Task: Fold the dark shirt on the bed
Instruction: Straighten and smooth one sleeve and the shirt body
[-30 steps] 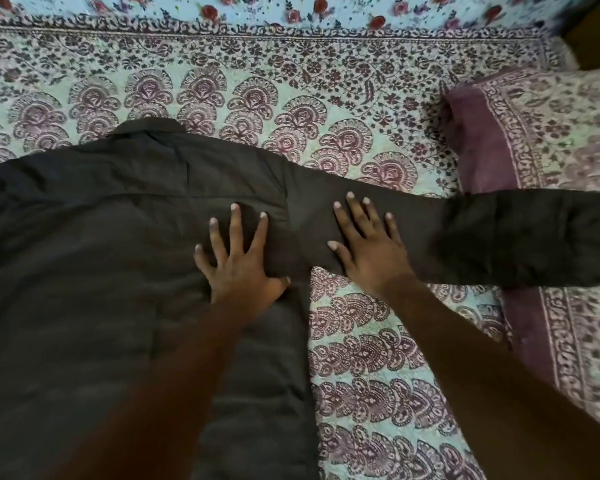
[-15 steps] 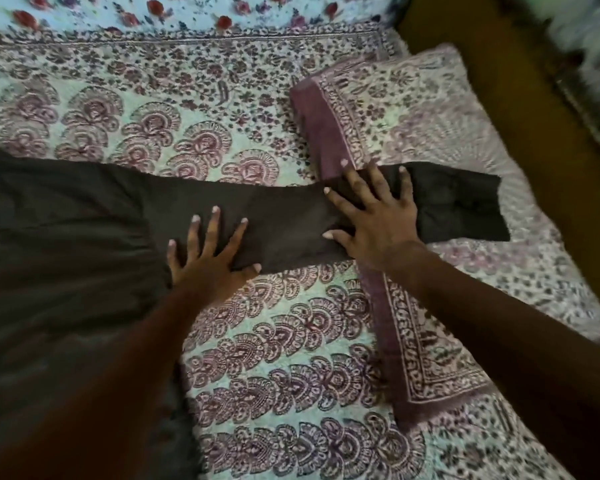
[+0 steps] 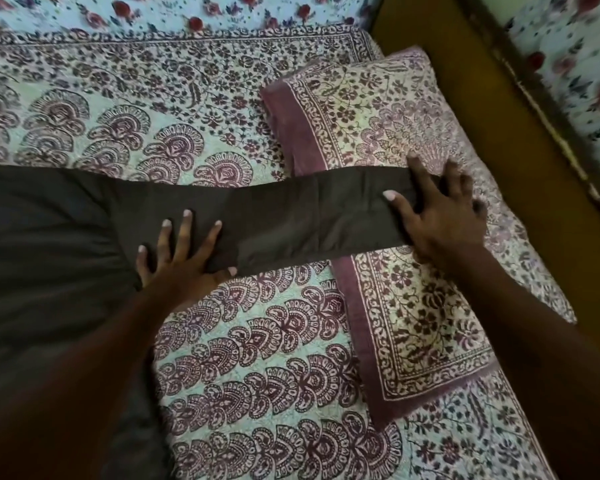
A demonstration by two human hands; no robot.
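The dark shirt (image 3: 45,258) lies flat on the bed at the left, and its body runs out of view. One long sleeve (image 3: 291,220) stretches right across the patterned bedspread (image 3: 257,358) and onto a pillow (image 3: 388,112). My left hand (image 3: 180,261) presses flat with spread fingers on the sleeve near the armpit. At the cuff end, on the pillow, my right hand (image 3: 440,216) rests with its fingers spread and its thumb on the cloth. That hand hides the cuff itself.
The pillow has a maroon border and lies at the bed's right side. Beyond it a brown bed frame edge (image 3: 499,140) runs diagonally. A floral sheet (image 3: 187,12) lies along the far side.
My right hand has slid right along the sleeve to its cuff end. My left hand has moved from the shirt body onto the sleeve near the armpit. The view has turned right.
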